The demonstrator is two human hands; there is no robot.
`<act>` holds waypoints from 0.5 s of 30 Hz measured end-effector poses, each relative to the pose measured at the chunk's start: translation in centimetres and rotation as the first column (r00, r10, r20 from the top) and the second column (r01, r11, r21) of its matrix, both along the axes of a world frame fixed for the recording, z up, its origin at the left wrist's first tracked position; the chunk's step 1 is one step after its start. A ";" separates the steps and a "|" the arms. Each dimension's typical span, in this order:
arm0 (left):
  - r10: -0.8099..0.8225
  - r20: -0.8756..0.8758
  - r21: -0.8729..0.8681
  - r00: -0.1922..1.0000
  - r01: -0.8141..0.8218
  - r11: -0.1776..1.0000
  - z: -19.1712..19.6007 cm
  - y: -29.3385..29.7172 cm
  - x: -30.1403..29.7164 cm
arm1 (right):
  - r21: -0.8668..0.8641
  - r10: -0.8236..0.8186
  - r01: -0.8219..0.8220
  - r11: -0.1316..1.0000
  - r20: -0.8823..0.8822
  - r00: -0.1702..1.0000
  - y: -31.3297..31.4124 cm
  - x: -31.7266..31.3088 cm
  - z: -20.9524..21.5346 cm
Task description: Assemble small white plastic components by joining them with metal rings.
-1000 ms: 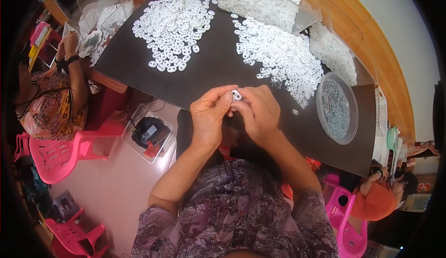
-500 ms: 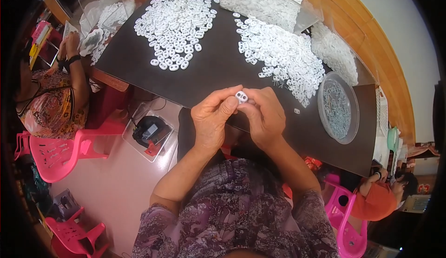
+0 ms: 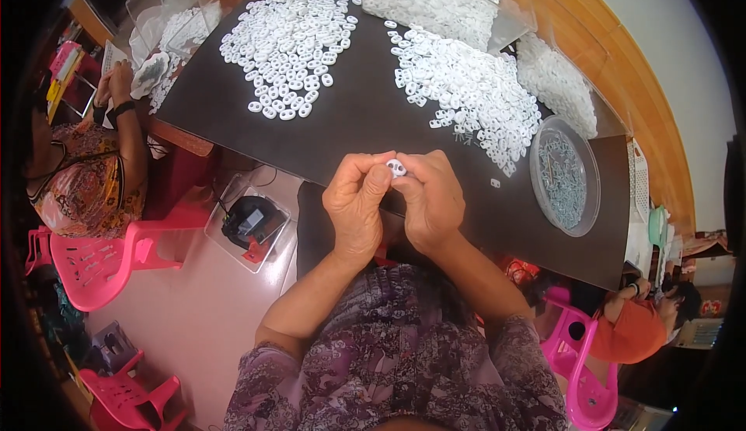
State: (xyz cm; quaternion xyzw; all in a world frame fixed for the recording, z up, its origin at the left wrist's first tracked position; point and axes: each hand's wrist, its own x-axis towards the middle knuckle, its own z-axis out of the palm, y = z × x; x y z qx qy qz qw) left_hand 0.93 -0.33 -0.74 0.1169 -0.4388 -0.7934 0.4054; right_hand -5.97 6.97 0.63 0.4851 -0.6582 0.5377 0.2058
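Between the thumbs and fingertips of my left hand (image 3: 359, 198) and my right hand (image 3: 427, 198) is a small white oval plastic piece with two dark holes (image 3: 396, 168). Both hands pinch it, one from each side, just over the near edge of the dark table (image 3: 326, 147). Beyond them to the left lies a heap of white two-holed oval pieces (image 3: 287, 39). Ahead to the right spreads another heap of small white pieces (image 3: 474, 89), with a few loose metal pins (image 3: 464, 136) at its near side. One white piece (image 3: 495, 183) lies alone right of my hand.
A round clear tub (image 3: 567, 175) of metal pins or screws stands at the right. Clear bins (image 3: 505, 31) of white pieces stand at the back. Co-workers sit left (image 3: 93, 167) and right (image 3: 633, 330), near pink chairs (image 3: 93, 268).
Both hands have shifted a little together, still pinching the white piece, which has turned slightly between the fingers. The heaps and the tub stay as they were.
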 end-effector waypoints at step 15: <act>0.119 0.057 -0.232 0.991 -0.103 0.967 0.0 0.3 0.4 | -0.016 -0.014 0.013 1.000 -0.068 0.998 -0.5 0.5 -0.2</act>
